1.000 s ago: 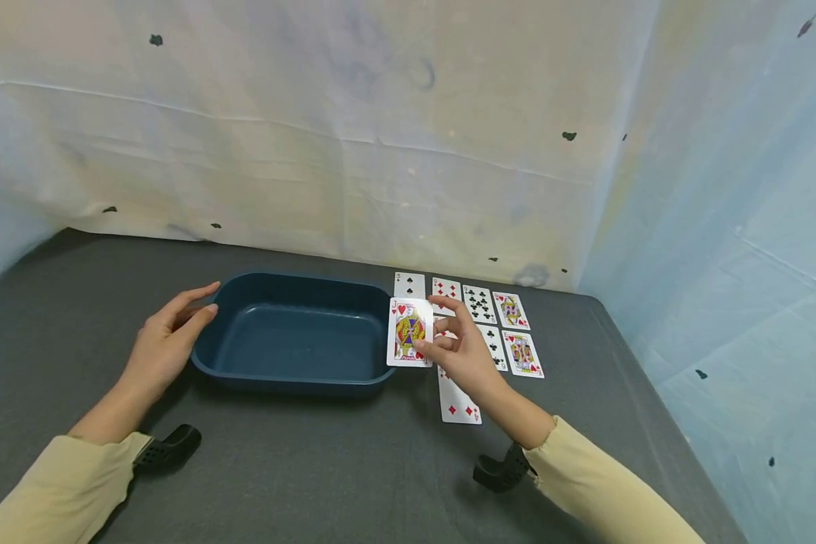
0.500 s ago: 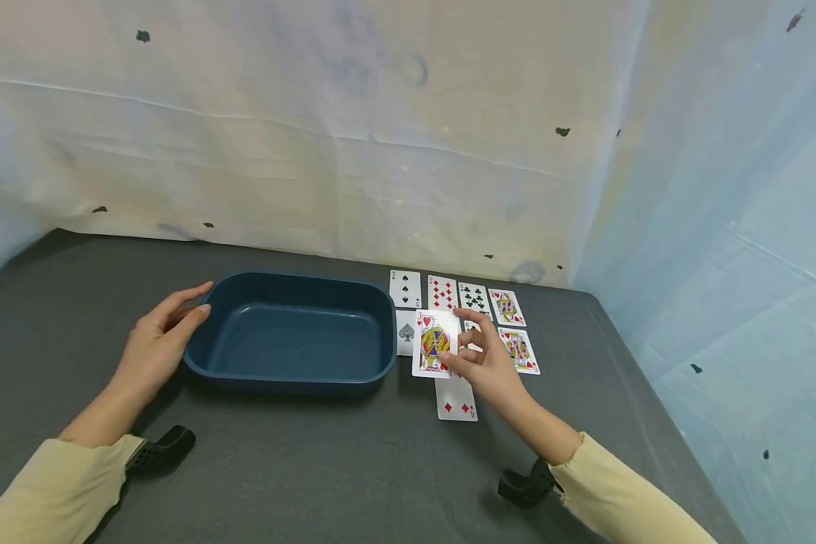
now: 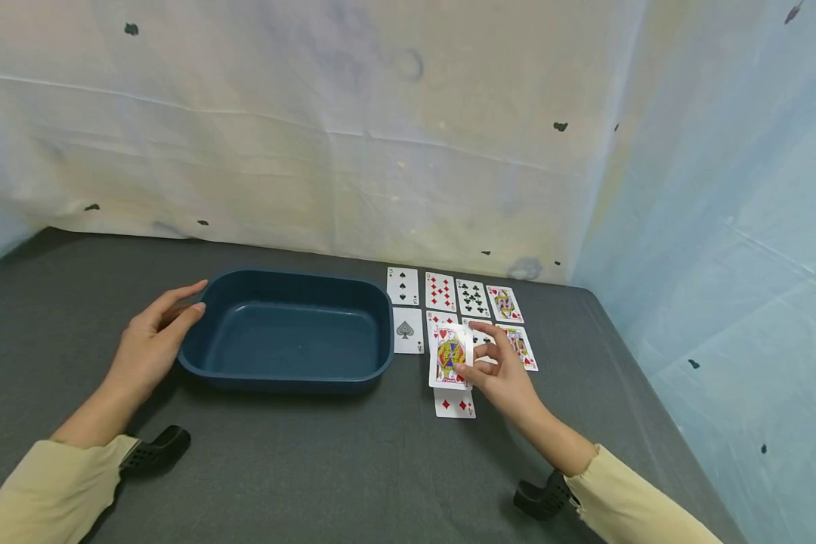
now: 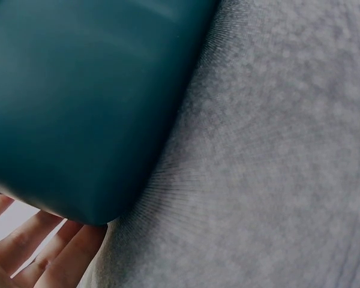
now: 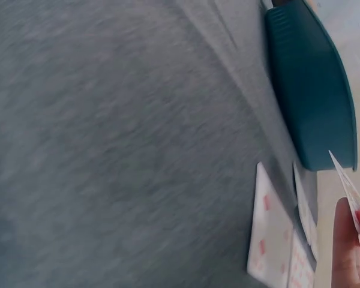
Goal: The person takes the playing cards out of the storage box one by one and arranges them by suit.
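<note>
My right hand [image 3: 506,381] pinches a jack of hearts [image 3: 451,351] between thumb and fingers, face up. It overlaps the diamond card [image 3: 455,406] nearest me and part of another red card [image 3: 442,318] behind. In the right wrist view the pinched card [image 5: 347,186] shows nearly edge-on, above cards lying on the cloth. My left hand [image 3: 146,344] is at the left end of a dark blue tray [image 3: 282,384], thumb and forefinger at its rim. The left wrist view shows several fingers [image 4: 72,255] extended against the tray's end wall.
Face-up cards lie in rows right of the tray: a three of spades [image 3: 403,287], an ace of spades [image 3: 408,332], a diamond card [image 3: 440,292], a club card [image 3: 472,299], a queen [image 3: 505,304] and a king of hearts [image 3: 520,347]. Curtains [image 3: 326,151] stand behind the dark tabletop [image 3: 313,468].
My right hand has carried the jack of hearts from the tray's right end rightward and toward me, uncovering the ace of spades. My left hand stays at the tray.
</note>
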{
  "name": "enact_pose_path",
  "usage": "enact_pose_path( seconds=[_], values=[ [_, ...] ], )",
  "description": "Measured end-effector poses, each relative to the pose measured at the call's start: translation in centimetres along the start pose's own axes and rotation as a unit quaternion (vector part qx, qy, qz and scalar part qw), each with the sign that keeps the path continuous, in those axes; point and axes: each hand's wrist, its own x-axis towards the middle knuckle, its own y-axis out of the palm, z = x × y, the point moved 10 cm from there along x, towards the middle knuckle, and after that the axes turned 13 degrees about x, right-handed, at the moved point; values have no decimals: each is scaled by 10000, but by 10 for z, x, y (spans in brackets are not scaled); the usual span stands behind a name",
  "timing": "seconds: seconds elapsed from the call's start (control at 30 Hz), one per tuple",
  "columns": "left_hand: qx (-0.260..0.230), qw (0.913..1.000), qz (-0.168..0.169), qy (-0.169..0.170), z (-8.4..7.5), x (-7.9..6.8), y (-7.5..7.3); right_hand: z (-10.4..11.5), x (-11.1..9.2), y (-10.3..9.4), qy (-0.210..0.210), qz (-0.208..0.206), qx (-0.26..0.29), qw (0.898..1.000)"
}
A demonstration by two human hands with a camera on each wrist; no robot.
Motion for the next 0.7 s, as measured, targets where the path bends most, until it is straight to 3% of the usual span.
enact_pose_path(
  seconds=[0.7],
  values=[
    [-14,10000,15,-26,3,1,0,-31,-7,-43,237,-294,-534,9979]
  ],
)
